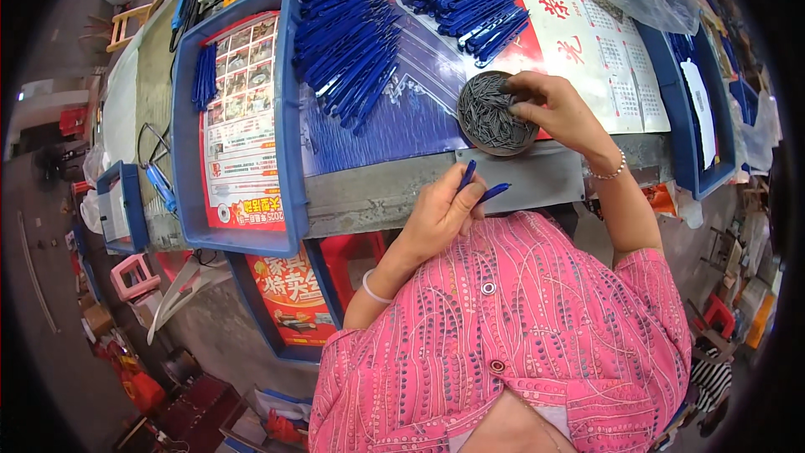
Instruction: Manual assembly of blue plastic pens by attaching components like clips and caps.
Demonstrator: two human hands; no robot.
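Grasping blue pens in left hand, at near edge of surface. Holding right hand, fingers curled, over bowl of grey pins; cannot tell whether pinching any. Could tip bowl by pressing rim, or drop pens through slack grip.

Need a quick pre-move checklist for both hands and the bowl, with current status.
1. Left hand has a grip on blue pieces: ok, two blue ends stick out past the fingers.
2. Right hand at the bowl: ok, fingertips are at its right side.
3. Bowl stocked: ok, many thin gray pins inside.
4. Pin pinched in the right fingers: cannot tell, fingertips hide it.
5. Left pile of blue rods apart from the bowl: ok, bare blue sheet shows between.
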